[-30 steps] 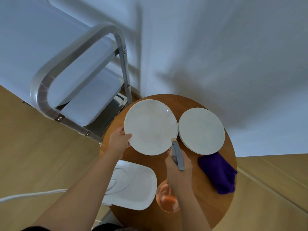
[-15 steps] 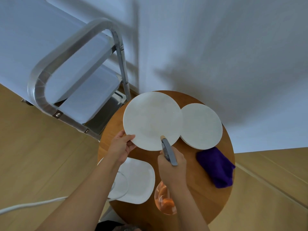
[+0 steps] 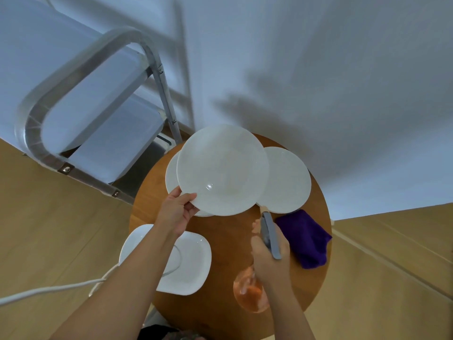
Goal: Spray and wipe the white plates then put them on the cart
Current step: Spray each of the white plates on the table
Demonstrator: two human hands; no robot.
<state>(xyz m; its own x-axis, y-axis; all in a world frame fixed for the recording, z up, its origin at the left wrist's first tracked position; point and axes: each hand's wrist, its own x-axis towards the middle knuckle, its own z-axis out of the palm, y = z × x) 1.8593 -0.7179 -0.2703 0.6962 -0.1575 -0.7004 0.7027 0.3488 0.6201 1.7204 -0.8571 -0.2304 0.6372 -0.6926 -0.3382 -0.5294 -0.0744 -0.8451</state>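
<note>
The left hand (image 3: 177,212) pinches the near-left rim of a round white plate (image 3: 221,169), thumb on top and fingers curled beneath, holding it lifted and tilted above the round wooden worktop (image 3: 228,244). Under that plate, a second plate (image 3: 171,177) shows as a sliver on its left side, lying on the worktop. A third round plate (image 3: 286,180) lies to the right, partly covered by the lifted one; it may be a stack of two, though its edge is too faint to be sure.

The right hand (image 3: 266,256) is wrapped around the neck of a spray bottle (image 3: 250,294), whose clear body holds an orange liquid. Its grey spray head (image 3: 269,235) points toward the lower edge of the held plate, the nozzle just short of the rim.

A purple cloth (image 3: 306,238) lies crumpled on the worktop just right of the spray head, close to the third plate. A square white plate (image 3: 191,263) sits at the near-left edge of the worktop, partly under the left forearm. The metal cart (image 3: 81,114) stands to the left of the worktop, against the white wall, and a white cable (image 3: 49,289) runs across the wooden floor below.
</note>
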